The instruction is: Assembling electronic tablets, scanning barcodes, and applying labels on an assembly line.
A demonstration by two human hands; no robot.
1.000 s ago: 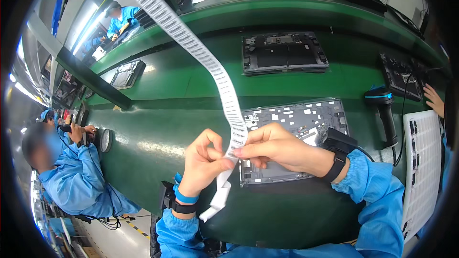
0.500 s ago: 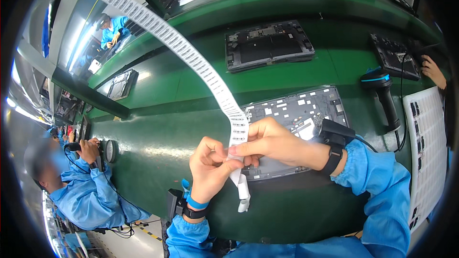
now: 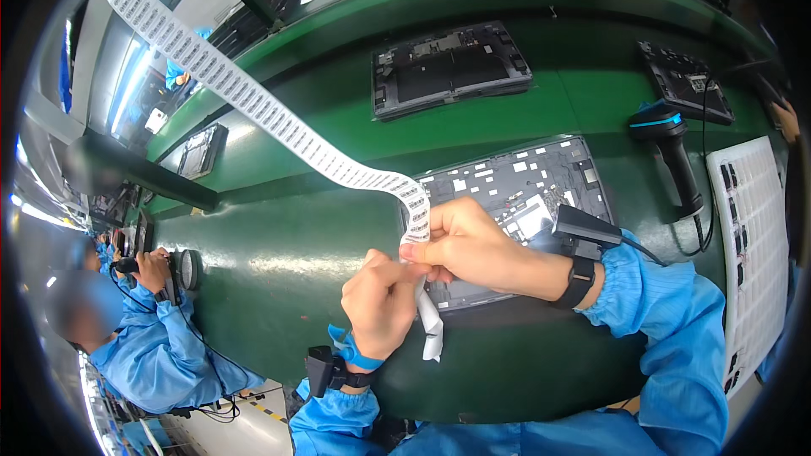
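A long white strip of barcode labels (image 3: 291,135) runs down from the upper left into my hands. My right hand (image 3: 466,241) pinches it between thumb and fingers. Close against it, my left hand (image 3: 376,300) is closed, its fingertips at the strip's lower part. Below the hands hangs a loose white tail of the strip (image 3: 431,329), partly curled. Behind my right hand a grey laptop casing (image 3: 549,173) with several small white pads lies on the green bench, partly covered by my hand and wrist.
A black and blue barcode scanner (image 3: 672,152) stands at the right, its cable beside a white tray (image 3: 748,262) of small black parts. Farther back lie an open laptop base (image 3: 452,67) and another casing (image 3: 688,80). At the left, a co-worker in blue (image 3: 169,329) sits at the bench.
The view has shifted a little. The label strip sags in a deeper curve near my hands. My left hand's fingers have curled tighter, and both hands stay at the strip.
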